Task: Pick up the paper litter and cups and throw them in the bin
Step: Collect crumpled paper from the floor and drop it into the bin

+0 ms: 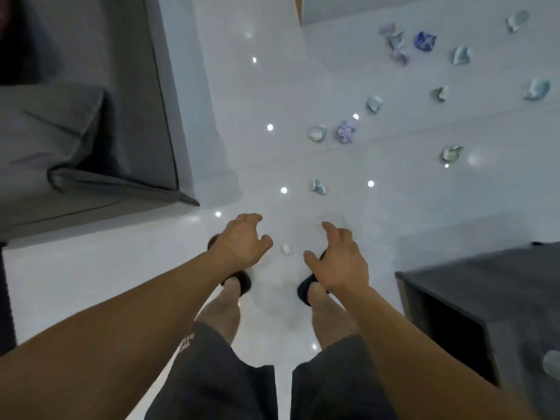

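Observation:
I look straight down at a glossy white floor. A small white scrap of paper (286,248) lies on it between my feet. My left hand (242,242) and my right hand (336,259) hang on either side of the scrap, fingers loosely curled, holding nothing. Several crumpled pale cups and paper wads are scattered ahead to the right: the nearest cup (318,187), another cup (317,134) beside a purple wad (345,132), and a dark blue wad (425,40) farther off. No bin is in view.
A grey sofa (91,131) fills the left side, its corner reaching toward my left hand. A dark open-fronted cabinet (485,298) stands at the right, with a pale object (551,366) at its edge. My feet wear dark slippers (242,283).

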The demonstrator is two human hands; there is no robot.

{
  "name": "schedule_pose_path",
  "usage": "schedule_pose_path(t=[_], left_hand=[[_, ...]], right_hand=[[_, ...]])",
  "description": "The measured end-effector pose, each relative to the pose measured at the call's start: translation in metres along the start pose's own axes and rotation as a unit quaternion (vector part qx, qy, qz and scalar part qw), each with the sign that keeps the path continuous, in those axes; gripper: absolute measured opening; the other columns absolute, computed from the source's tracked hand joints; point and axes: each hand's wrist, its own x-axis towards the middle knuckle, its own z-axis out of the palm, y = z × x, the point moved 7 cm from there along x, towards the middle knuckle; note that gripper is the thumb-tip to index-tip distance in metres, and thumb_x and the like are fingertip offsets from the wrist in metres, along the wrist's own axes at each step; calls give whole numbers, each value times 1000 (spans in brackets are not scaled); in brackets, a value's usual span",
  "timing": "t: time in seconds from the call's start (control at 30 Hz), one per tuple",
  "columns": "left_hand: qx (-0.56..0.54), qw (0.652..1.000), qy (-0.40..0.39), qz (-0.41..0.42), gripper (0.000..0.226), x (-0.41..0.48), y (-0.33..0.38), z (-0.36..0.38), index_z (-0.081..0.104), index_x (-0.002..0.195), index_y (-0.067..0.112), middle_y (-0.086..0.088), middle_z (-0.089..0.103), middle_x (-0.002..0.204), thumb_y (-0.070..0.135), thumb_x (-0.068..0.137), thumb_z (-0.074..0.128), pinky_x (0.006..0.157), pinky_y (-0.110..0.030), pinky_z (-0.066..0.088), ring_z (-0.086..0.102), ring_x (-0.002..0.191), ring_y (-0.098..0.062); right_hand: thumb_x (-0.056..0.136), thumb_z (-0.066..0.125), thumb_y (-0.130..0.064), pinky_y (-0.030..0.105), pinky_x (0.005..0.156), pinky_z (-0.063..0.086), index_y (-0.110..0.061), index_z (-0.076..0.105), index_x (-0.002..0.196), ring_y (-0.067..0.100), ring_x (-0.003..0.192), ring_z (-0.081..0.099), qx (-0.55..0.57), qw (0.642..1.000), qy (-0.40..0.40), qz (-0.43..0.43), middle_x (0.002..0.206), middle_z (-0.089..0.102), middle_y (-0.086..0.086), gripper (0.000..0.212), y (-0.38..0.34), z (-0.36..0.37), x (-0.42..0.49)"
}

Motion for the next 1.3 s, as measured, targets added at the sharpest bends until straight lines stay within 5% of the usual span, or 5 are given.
schedule_pose_path(t=[0.6, 0.83, 1.0, 1.1, 1.3], left_hand=[[51, 985, -130, 105, 58, 351, -120, 250, 34, 145, 19, -1, 37, 148, 38, 92, 48, 102, -31, 34, 42, 131, -21], [-17, 982, -160, 95, 55, 324, -120, 229, 41, 141, 22, 3, 49, 138, 45, 92, 50, 100, -29, 39, 51, 121, -16], [-132, 974, -165, 86, 13, 298, -62, 185, 55, 98, 36, 21, 58, 87, 46, 90, 52, 61, -6, 36, 56, 83, 5], [-140, 975, -133, 107, 19, 299, -41, 162, 53, 109, 26, 17, 58, 91, 35, 92, 52, 65, -13, 39, 55, 84, 1], [-95, 990, -70, 81, 16, 351, -63, 148, 52, 101, 21, 3, 60, 87, 32, 91, 48, 57, -26, 41, 55, 72, -14]], right_hand=[[91, 55, -24, 35, 72, 45, -21, 40, 138, 29, 99, 55, -10, 992, -88, 86, 132, 41, 8, 49, 123, 393, 241], [87, 61, -20, 32, 75, 48, -19, 54, 127, 23, 91, 61, 122, 991, 25, 37, 123, 52, 1, 41, 87, 322, 241], [78, 75, -16, 28, 69, 48, -16, 58, 123, 15, 81, 61, 182, 976, 102, -68, 113, 58, 1, 47, 37, 233, 237], [76, 79, -19, 24, 66, 45, -16, 57, 126, 5, 80, 56, 186, 972, 107, -100, 116, 57, 0, 55, 31, 206, 245], [77, 74, -34, 41, 89, 48, -21, 42, 141, 27, 122, 45, 31, 991, 127, -27, 140, 40, 6, 73, 87, 192, 325]])
